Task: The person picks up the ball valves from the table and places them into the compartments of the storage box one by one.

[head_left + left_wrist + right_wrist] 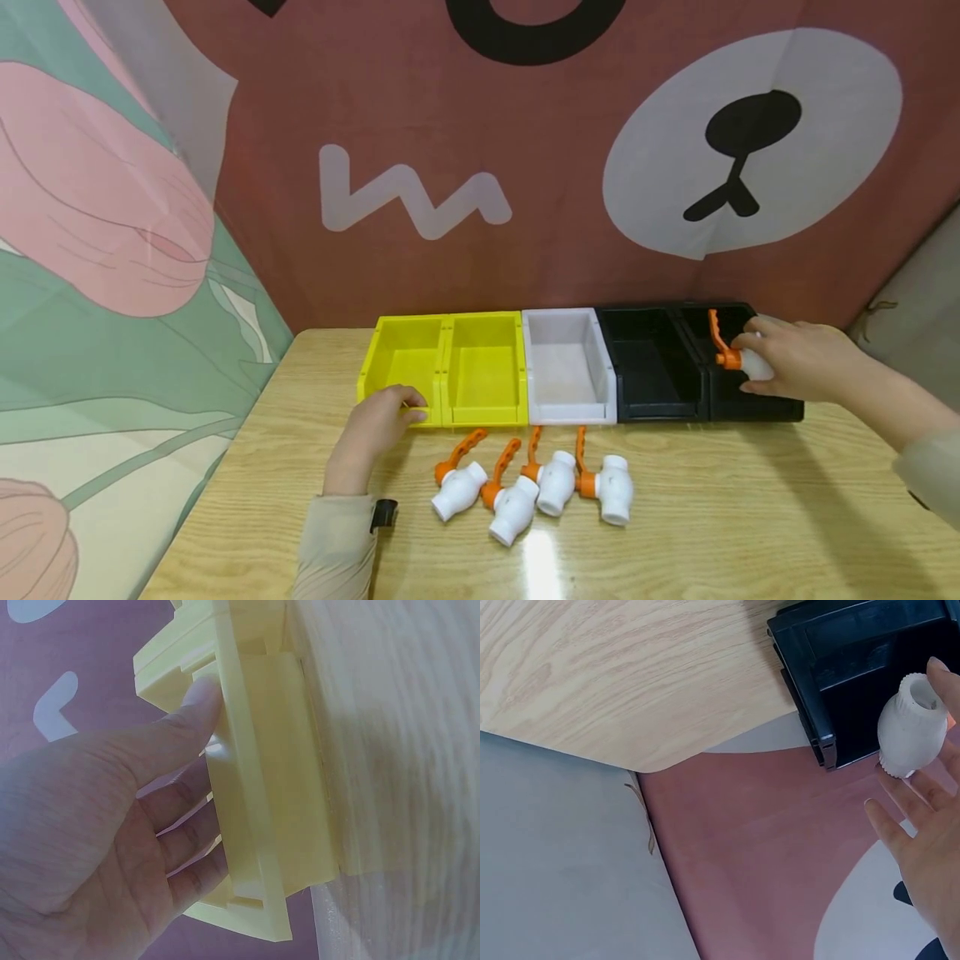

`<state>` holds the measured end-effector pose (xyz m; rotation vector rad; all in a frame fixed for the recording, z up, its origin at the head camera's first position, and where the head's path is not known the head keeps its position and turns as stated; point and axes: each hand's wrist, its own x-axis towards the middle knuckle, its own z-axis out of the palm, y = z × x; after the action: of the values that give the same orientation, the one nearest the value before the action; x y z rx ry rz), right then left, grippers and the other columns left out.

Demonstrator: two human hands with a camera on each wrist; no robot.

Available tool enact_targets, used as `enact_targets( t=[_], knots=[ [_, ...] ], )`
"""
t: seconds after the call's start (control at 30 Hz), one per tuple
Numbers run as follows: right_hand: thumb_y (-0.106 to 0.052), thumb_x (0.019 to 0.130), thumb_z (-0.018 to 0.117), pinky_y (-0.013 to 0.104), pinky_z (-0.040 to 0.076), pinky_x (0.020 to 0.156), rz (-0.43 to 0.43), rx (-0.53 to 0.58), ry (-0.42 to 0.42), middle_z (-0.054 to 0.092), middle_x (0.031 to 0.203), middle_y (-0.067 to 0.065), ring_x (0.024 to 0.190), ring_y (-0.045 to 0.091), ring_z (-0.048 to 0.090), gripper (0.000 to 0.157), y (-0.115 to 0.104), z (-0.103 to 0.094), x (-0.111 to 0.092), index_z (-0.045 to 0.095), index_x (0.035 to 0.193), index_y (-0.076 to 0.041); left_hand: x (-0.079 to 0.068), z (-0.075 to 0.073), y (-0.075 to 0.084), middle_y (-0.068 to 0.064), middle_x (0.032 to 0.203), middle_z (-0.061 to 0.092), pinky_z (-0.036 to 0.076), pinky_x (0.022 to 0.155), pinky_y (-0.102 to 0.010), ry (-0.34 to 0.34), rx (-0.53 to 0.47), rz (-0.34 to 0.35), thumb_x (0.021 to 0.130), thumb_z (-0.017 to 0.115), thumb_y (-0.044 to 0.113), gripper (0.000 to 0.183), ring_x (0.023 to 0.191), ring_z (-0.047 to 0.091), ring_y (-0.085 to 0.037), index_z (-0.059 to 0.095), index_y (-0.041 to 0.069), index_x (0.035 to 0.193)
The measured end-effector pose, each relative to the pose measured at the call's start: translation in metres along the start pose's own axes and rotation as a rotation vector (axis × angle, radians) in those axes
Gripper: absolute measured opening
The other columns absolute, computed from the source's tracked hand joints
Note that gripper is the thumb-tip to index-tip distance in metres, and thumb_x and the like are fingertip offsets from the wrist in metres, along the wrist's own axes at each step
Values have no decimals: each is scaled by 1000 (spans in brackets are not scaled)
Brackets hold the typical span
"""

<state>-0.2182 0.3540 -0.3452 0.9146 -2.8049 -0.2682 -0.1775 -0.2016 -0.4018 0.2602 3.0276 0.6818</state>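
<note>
My right hand [795, 354] holds a white ball valve [913, 724] with an orange handle [718, 329] over the far-right black bin [756, 407]. In the right wrist view, its fingers lie along the valve's white body, close to the bin's rim. My left hand [382, 421] grips the front edge of the leftmost yellow bin [255, 772]; its thumb lies at the rim and its other fingertips are hidden behind the front wall. Several more white valves [617, 490] with orange handles lie on the table in front of the bins.
A second yellow bin [486, 414], a white bin [570, 412] and another black bin [660, 410] stand between the two end bins in one row. The wooden table [705, 508] extends in front. A printed curtain [555, 267] hangs right behind the row.
</note>
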Motion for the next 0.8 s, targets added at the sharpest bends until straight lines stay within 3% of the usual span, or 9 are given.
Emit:
enact_targets(
  t=[0.2,0.43,0.8],
  knots=[
    [-44,67,88,38,52,57,46,43,-84,58,99,11,71,19,58,60,6,5,6,69,107,-4,1,0,0,0,102,70,53,80,-43,7,0,-1,90,73,20,11,90,65,-22,73,15,100],
    [-46,68,88,42,55,62,79,65,-135,58,99,9,78,22,59,57,7,11,11,70,106,-7,1,0,-1,0,102,70,53,80,-43,2,0,-7,90,73,20,11,90,65,-21,73,15,101],
    [-38,71,88,45,53,64,84,145,-135,58,97,11,76,24,59,56,2,26,18,69,108,-1,2,0,-1,0,104,69,53,83,-44,-8,-5,-29,91,73,21,12,94,65,-23,73,16,102]
  ],
)
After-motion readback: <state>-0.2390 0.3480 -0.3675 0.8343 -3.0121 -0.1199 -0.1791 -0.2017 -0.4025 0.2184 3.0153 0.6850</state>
